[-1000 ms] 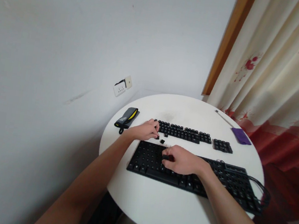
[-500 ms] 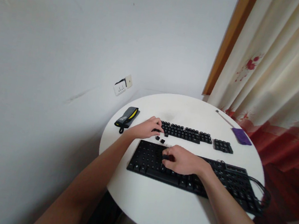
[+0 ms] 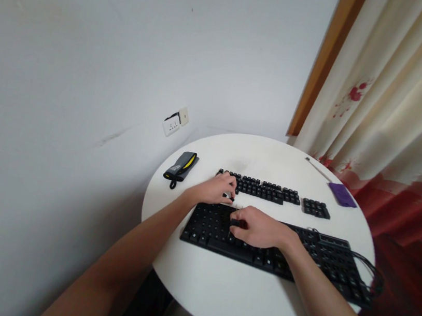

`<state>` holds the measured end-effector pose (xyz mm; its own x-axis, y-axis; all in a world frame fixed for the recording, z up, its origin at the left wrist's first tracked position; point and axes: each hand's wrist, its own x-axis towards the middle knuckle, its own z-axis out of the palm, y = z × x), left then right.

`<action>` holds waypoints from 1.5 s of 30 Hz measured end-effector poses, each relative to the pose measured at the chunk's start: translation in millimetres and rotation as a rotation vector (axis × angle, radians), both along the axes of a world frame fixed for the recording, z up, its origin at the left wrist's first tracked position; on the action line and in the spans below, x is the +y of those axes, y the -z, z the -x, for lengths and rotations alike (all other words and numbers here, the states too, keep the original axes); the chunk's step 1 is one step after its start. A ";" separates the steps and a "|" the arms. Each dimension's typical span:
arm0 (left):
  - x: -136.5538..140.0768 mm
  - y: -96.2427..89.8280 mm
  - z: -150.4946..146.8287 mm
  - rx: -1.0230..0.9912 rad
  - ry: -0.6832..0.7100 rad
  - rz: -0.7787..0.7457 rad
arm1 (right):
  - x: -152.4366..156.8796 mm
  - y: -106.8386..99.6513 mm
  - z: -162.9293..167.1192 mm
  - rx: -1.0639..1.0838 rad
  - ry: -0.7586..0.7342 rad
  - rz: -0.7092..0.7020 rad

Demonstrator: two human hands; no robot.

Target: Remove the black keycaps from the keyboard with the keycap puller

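Observation:
My left hand (image 3: 219, 188) is bent over the white table, thumb and fingertips closed around a small black keycap (image 3: 232, 199) just behind the keyboard. In my right hand (image 3: 258, 226) is a small dark tool that looks like a keycap puller (image 3: 233, 223), with a thin wire end pointing down. It is over the black keyboard (image 3: 216, 232), whose left part shows bare key posts while its front row still carries keys. Behind both hands, removed keycaps (image 3: 257, 189) lie in rows, partly covered by my left fingers.
A block of number-pad keycaps (image 3: 316, 208) sits right of the rows. A grey and yellow pouch (image 3: 181, 166) lies at the left, a purple cloth (image 3: 342, 194) and a thin brush (image 3: 317, 169) at the right. The keyboard's cable (image 3: 371, 264) loops over the round table's (image 3: 221, 306) right edge.
My left hand has moved from the left end of the keycap rows towards me, onto the loose keycaps behind the keyboard. My right hand has stayed almost still.

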<state>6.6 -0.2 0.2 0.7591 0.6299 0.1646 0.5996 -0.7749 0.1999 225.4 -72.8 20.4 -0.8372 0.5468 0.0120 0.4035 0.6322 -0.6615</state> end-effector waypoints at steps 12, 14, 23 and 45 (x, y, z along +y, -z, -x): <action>-1.1 -1.3 2.7 0.073 0.059 -0.012 | 0.9 0.7 -0.1 -0.005 -0.015 -0.015; -1.0 -0.1 1.1 0.072 0.038 -0.017 | 1.1 0.6 0.1 -0.004 -0.018 -0.014; 3.4 -4.5 9.9 -0.074 -0.001 0.017 | 0.6 0.8 0.1 -0.002 -0.017 -0.022; 9.6 -1.9 22.4 0.017 -0.048 -0.001 | 0.3 0.6 -0.6 -0.010 -0.011 -0.013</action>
